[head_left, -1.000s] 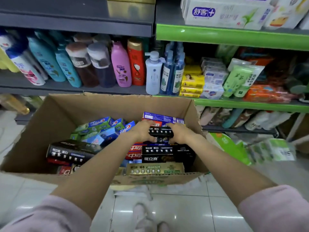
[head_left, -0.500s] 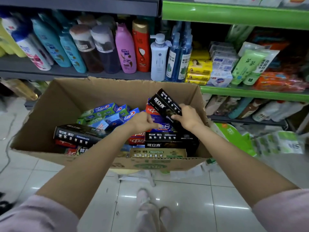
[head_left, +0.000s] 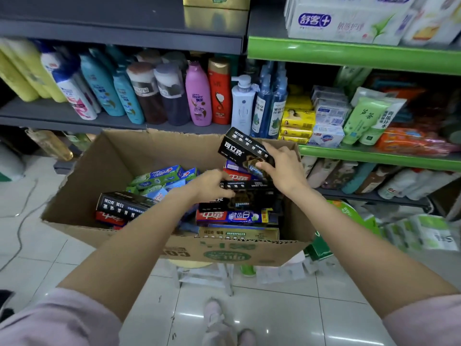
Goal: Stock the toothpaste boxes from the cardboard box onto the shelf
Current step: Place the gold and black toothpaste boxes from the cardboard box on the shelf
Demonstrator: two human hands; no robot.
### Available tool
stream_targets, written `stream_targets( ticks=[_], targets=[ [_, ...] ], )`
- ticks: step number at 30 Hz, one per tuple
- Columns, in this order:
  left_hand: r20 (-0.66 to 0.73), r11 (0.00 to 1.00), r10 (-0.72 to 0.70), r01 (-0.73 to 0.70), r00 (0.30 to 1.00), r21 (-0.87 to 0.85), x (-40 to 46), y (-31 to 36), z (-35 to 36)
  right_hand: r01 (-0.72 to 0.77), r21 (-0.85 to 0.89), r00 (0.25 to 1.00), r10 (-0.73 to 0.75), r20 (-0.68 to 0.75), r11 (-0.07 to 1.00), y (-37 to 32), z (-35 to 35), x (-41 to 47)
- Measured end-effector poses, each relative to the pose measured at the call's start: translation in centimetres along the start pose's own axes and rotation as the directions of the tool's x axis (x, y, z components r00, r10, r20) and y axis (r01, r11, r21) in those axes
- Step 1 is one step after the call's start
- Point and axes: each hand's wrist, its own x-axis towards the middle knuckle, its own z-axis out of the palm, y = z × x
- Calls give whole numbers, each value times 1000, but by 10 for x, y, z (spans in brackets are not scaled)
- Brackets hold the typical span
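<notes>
My right hand [head_left: 287,171] grips a black toothpaste box [head_left: 243,148], thumb under its lower edge and fingers across the top face, holding it tilted above the far right corner of the open cardboard box [head_left: 104,171]. My left hand [head_left: 212,186] reaches down beside it, fingers curled over the end of a second black box [head_left: 245,185] lying on top of the pile just below my right hand. Nearer to me than both hands, a red-and-blue toothpaste box [head_left: 232,216] and a gold box [head_left: 238,233] lie flat against the carton's front wall. To the left of my left hand, another black box [head_left: 122,204] rests on a red one, with green-and-blue boxes [head_left: 159,176] heaped behind it. The carton sits raised off the white tiled floor [head_left: 274,308], on a support I cannot make out. Beyond my hands, the grey shelf [head_left: 62,118] carries a row of shampoo bottles [head_left: 198,96]; past my right hand, the green shelf [head_left: 374,157] holds yellow soap packs [head_left: 296,121] and green tubes [head_left: 361,116].
</notes>
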Motion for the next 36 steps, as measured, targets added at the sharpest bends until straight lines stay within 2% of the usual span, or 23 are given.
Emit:
stream_targets(
  ticks=[2,5,8,10,14,17,21,24,28,32,36],
  targets=[
    [-150,998,-68,67,986,-15,-6,0,-24,26,-7,1000,-26,-5,1000,-9,-9,5],
    [-346,981,-180,144,921,-128,-16,5,-57,35,58,999,-33,-37,998,-27,-22,12],
    [-459,942,-224,71,860,-328,-20,11,-87,82,168,995,-70,-71,982,-48,-36,24],
    [-529,917,-243,16,813,-397,-19,14,-108,129,211,989,-109,-101,969,-64,-47,35],
    [-619,900,-244,-63,746,-431,-9,20,-153,198,209,969,-159,-190,958,-102,-68,64],
    [-695,893,-272,-95,666,-440,2,25,-194,230,173,947,-180,-264,958,-131,-81,92],
    [-813,917,-252,-138,525,-374,21,29,-258,217,6,888,-195,-416,976,-168,-103,139],
    [-846,939,-209,-142,490,-314,41,24,-305,119,-96,855,-151,-496,988,-190,-121,180],
    [-896,976,-172,-49,409,-210,74,17,-356,-20,-285,833,-142,-534,958,-206,-133,237],
    [-910,1000,-24,28,414,-14,100,16,-391,15,-332,847,-188,-497,943,-218,-145,291],
    [-917,995,0,89,399,39,121,9,-420,54,-389,854,-244,-458,919,-216,-160,340]
  ],
)
